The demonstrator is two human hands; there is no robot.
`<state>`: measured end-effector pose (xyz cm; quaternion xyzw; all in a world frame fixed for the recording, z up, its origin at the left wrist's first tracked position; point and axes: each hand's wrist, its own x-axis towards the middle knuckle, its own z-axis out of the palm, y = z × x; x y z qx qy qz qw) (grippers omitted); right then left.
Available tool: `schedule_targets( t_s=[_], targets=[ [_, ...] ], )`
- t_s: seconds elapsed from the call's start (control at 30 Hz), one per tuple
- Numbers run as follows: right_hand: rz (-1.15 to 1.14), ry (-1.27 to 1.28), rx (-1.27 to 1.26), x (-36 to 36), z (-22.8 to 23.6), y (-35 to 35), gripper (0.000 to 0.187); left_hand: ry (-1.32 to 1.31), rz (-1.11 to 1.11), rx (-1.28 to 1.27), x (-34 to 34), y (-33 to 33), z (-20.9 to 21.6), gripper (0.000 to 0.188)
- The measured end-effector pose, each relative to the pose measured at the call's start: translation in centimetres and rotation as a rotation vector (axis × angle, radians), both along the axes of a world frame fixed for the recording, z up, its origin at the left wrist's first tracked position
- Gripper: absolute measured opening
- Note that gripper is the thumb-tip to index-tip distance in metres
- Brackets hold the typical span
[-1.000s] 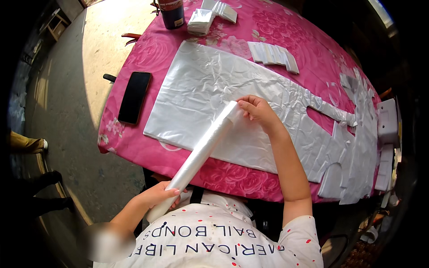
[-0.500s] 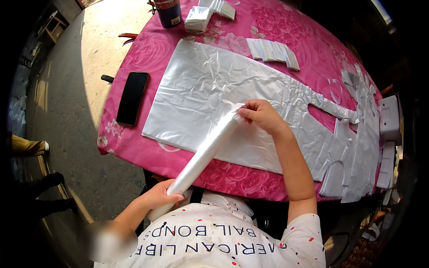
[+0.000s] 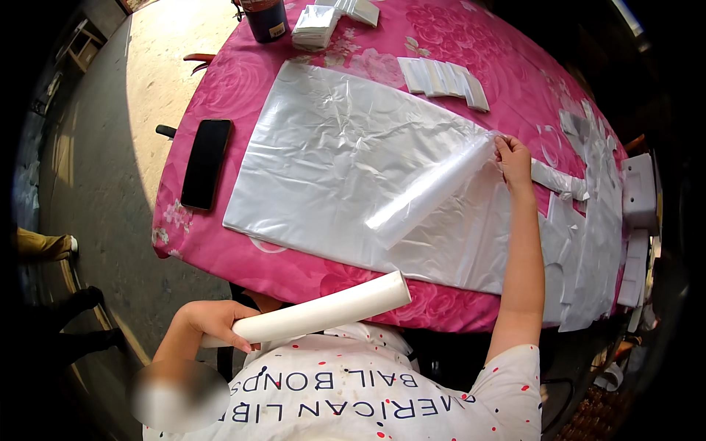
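Note:
My left hand [image 3: 215,323] is wrapped round a white tube [image 3: 323,309], which lies slantwise above my lap, its hollow end pointing right. In my right hand [image 3: 512,158], the fingers pinch one end of a rolled-up clear plastic bag [image 3: 434,191]. That roll is apart from the tube and slants down to the left over a stack of flat silvery plastic bags [image 3: 309,140]. The stack covers the middle of a table with a pink floral cloth [image 3: 213,242].
A black phone [image 3: 206,163] lies left of the stack. Small folded packets [image 3: 445,81] rest beyond it, with another packet pile [image 3: 315,28] by a dark container [image 3: 265,18]. Handled plastic bags [image 3: 596,213] hang over the right edge, near white boxes [image 3: 638,192]. Another person's legs [image 3: 44,245] show at far left.
The rolled bag has come off the white tube. My right hand has carried it right and away from me, while my left hand has drawn the tube down and left, turning it flatter.

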<state>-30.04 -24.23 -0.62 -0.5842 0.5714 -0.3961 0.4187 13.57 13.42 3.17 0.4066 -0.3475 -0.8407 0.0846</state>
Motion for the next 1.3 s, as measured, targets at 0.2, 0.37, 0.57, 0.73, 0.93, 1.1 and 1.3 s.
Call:
schedule_targets(
  t_s=[0.2, 0.37, 0.57, 0.73, 0.93, 1.1, 1.3],
  targets=[
    [0.222, -0.029, -0.009, 5.8, -0.3, 0.6, 0.013, -0.950, -0.285, -1.267, -7.4, -13.4, 2.6, 0.036],
    [0.322, 0.031, 0.002, 7.3, -0.4, 0.3, 0.014, -0.733, 0.152, -1.786, -12.0, -17.2, 0.2, 0.041],
    [0.338, 0.051, 0.026, 7.9, -0.3, 0.1, 0.014, -0.379, -0.303, -1.815, -13.0, -13.1, -3.8, 0.053],
    [0.301, -0.040, 0.138, 7.7, 0.4, 0.0, 0.021, -0.585, -0.439, -1.706, -13.3, -12.1, -4.2, 0.080],
    [0.212, 0.046, 0.015, 8.4, 4.2, 4.4, 0.041, -0.812, -0.430, -1.661, -15.6, -9.8, -4.5, 0.084],
    [0.701, 0.419, -0.400, 9.8, 4.7, 16.4, 0.047, -0.860, -0.393, -1.617, -16.8, -8.4, -4.9, 0.083],
    [0.514, 0.730, -0.536, 7.1, 2.7, 17.6, 0.047, -0.861, -0.385, -1.632, -16.6, -8.1, -4.9, 0.083]
  ],
)
